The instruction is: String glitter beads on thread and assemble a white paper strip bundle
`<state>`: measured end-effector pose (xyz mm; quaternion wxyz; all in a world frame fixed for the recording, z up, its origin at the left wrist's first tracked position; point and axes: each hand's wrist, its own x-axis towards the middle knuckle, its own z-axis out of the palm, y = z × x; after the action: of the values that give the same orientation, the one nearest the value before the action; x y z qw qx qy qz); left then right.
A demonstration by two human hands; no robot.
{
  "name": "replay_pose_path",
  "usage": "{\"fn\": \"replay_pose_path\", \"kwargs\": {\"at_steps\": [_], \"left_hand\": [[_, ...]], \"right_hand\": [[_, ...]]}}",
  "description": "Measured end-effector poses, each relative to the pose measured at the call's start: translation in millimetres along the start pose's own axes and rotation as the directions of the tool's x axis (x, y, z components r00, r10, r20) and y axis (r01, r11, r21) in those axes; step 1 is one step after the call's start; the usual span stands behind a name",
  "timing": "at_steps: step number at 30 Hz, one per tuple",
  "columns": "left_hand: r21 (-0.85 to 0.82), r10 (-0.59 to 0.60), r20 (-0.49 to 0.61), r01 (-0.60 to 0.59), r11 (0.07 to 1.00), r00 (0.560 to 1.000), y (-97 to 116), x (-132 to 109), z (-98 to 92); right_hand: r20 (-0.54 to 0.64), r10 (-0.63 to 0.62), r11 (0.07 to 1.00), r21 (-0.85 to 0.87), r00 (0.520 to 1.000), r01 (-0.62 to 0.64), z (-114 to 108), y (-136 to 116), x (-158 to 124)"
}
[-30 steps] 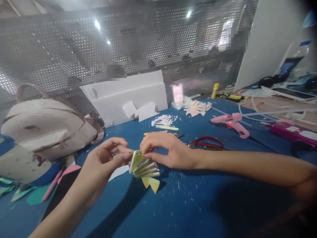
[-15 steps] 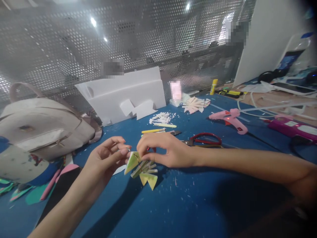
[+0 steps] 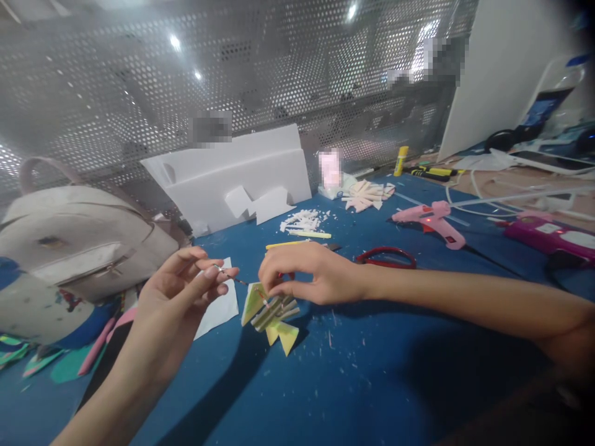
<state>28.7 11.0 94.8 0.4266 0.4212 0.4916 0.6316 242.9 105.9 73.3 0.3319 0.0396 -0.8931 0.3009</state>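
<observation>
My left hand [image 3: 174,303] pinches the end of a thin, dark-and-light string [image 3: 239,282] between thumb and fingers. The string runs taut to a small yellow-green paper craft [image 3: 274,314], made of folded triangles and narrow rolled strips. My right hand [image 3: 313,269] grips the top of this craft, its fingertips partly hidden. The craft hangs just above the blue table. Behind my left fingers lies a white sheet of paper [image 3: 223,310].
Red-handled scissors [image 3: 388,253] lie behind my right forearm. A pink glue gun [image 3: 432,220] with a lit red light rests to the right. White scraps [image 3: 304,221] and pale rolled strips [image 3: 367,195] lie farther back. A beige backpack [image 3: 79,229] stands at left.
My left hand has drawn back to the left and slightly up, stretching a length of string out from the craft. My right hand stays nearly in place. More of the white sheet shows.
</observation>
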Motion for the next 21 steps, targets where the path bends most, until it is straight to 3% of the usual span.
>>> {"fn": "replay_pose_path", "kwargs": {"at_steps": [6, 11, 16, 18, 21], "left_hand": [[0.006, -0.013, -0.022, 0.013, 1.0, 1.0, 5, -1, 3.7], [0.049, 0.018, -0.012, -0.017, 0.999, 1.0, 5, -1, 2.5], [0.141, 0.088, 0.008, -0.089, 0.986, 0.996, 15, -9, 9.0], [0.225, 0.168, 0.001, -0.163, 0.961, 0.986, 18, -15, 12.4], [0.327, 0.246, -0.037, -0.221, 0.919, 0.968, 22, -23, 11.3]], "right_hand": [[0.028, -0.009, 1.0, 0.025, 1.0, 0.009, -3, -3, 0], [-0.004, 0.114, 0.992, 0.047, 0.994, -0.113, -5, -5, -1], [-0.106, 0.25, 0.932, 0.295, 0.962, -0.21, -10, -10, 4], [-0.11, 0.29, 0.89, 0.397, 0.951, -0.225, -13, -14, 6], [-0.127, 0.296, 0.87, 0.446, 0.947, -0.212, -20, -27, 9]]}}
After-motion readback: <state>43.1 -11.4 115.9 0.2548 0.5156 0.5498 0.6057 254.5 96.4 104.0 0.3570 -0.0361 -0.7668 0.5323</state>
